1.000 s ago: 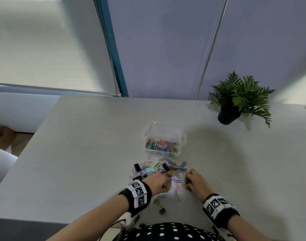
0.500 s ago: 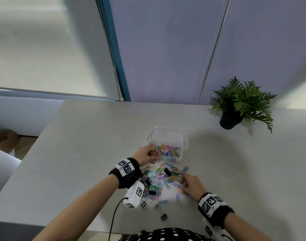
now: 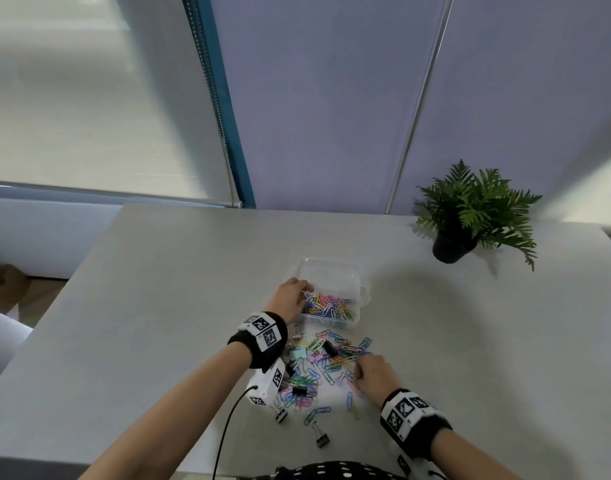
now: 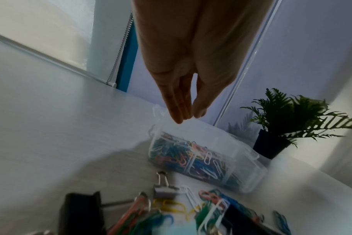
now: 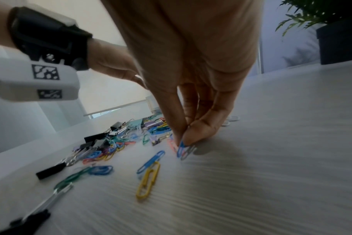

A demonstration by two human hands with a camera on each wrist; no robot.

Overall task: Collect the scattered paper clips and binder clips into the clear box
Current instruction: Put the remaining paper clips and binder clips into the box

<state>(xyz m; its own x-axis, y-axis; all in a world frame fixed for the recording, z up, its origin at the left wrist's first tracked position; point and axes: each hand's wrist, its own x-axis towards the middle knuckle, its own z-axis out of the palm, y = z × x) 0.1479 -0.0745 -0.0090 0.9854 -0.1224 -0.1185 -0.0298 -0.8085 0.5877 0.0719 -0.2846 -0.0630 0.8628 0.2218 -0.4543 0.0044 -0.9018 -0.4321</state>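
Note:
The clear box (image 3: pixel 332 269) holds a layer of coloured paper clips (image 3: pixel 328 306) and stands open on the table. My left hand (image 3: pixel 306 296) hovers over its left end; in the left wrist view its fingers (image 4: pixel 178 109) point straight down with nothing between them above the box (image 4: pixel 247 160). A heap of scattered paper clips (image 3: pixel 318 367) and black binder clips (image 3: pixel 329 348) lies in front of the box. My right hand (image 5: pixel 184 141) is at the heap's right edge, pinching a blue paper clip (image 5: pixel 180 150) against the table.
A potted fern (image 3: pixel 470 216) stands at the back right of the grey table (image 3: pixel 158 306). One binder clip (image 3: pixel 321 438) lies apart near the front edge. A blue and a yellow clip (image 5: pixel 149 181) lie close to my right wrist. A cable (image 3: pixel 224 441) trails from the left wrist camera.
My left hand went from the heap up to the box and its fingers have straightened over it. The right hand stayed at the heap's right edge, picking at clips.

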